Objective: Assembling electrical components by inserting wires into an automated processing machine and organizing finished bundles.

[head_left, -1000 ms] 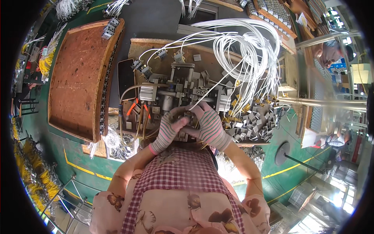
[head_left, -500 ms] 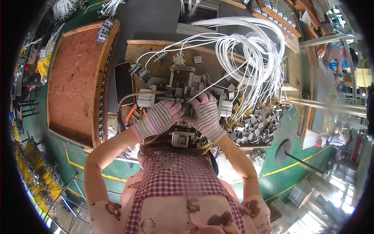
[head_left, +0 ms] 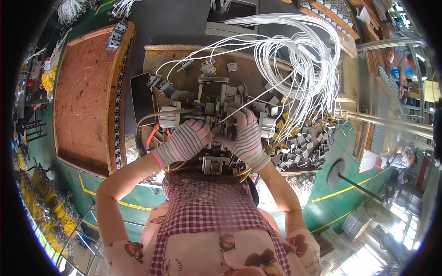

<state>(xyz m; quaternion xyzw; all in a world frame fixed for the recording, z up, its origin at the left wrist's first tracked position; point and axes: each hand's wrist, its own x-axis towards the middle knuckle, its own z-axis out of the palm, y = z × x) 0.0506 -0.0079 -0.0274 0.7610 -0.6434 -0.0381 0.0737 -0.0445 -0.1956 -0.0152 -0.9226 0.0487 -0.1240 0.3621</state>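
Note:
My left hand (head_left: 188, 141), in a striped glove, is closed at the left of a metal clamping fixture (head_left: 213, 87), its fingertips at the fixture's centre. My right hand (head_left: 247, 140), gloved alike, is closed at the right side, its bare thumb stretched towards the left fingertips. What either hand grips is hidden by the fingers. A white wire (head_left: 247, 102) runs from a large white wire coil (head_left: 299, 69) down to the fixture, passing close to my right fingers. A brown hose (head_left: 168, 112) reaches the fixture from the left.
Several small metal caps (head_left: 306, 149) lie heaped on the right of the bench. Left of it stand an orange-handled tool (head_left: 152, 133), a dark phone-like slab (head_left: 142, 101) and a shallow wooden tray (head_left: 85, 99). A round black stand (head_left: 336, 173) is at the right.
Both hands stay at the fixture. The right fingers have shifted slightly and lie a little farther right of the wire's end. The view has moved slightly.

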